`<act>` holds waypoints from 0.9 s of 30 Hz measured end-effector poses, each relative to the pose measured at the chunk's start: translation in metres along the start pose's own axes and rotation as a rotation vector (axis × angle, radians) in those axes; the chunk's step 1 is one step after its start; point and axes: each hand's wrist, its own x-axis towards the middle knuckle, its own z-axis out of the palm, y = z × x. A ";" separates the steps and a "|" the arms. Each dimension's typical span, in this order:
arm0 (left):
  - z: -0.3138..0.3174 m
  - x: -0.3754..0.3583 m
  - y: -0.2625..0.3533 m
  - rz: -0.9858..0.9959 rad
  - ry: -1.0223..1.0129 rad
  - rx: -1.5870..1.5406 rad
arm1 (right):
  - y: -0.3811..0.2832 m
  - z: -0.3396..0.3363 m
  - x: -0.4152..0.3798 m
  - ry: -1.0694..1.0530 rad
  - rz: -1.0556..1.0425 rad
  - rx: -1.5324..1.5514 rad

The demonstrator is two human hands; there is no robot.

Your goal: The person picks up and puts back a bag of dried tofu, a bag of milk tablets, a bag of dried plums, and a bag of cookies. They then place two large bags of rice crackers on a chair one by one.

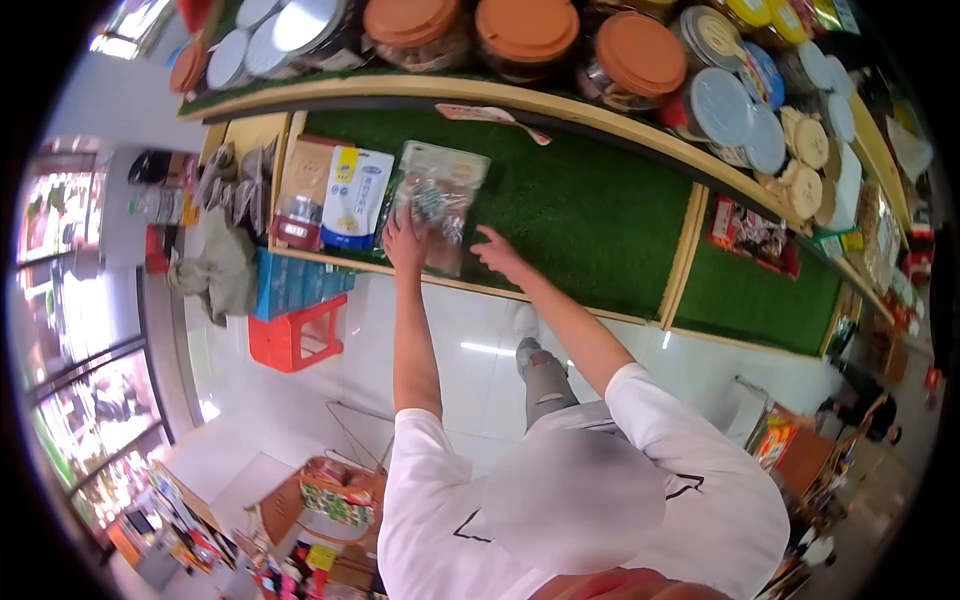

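Observation:
A clear plastic bag (450, 185) with small greyish contents lies on the green shelf lining (580, 220). My left hand (405, 243) rests on its lower left part, fingers stretched over the plastic. Just right of the bag, my right hand (497, 255) hovers near the shelf's front edge, fingers apart and nothing in them. A white and blue pouch (356, 198) with a yellow corner stands left of the bag. Beside that pouch is a brown package (303, 190); its lower part is dark red.
Jars with orange lids (527, 28) line the upper shelf, whose wooden edge (560, 108) overhangs the green one. A wooden divider (684, 255) separates a red box of packets (755, 237). A red stool (298, 335) and a blue box (295, 282) are at the lower left.

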 end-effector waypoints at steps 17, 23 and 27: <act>0.090 -0.062 -0.011 0.054 0.234 -0.112 | 0.389 -0.241 -0.311 0.716 0.490 -0.494; 0.142 -0.205 0.104 -0.139 0.432 0.173 | 0.371 -0.221 -0.392 0.982 0.279 0.000; 0.181 -0.313 0.192 0.174 -0.036 0.071 | 0.391 -0.203 -0.426 0.552 0.298 0.287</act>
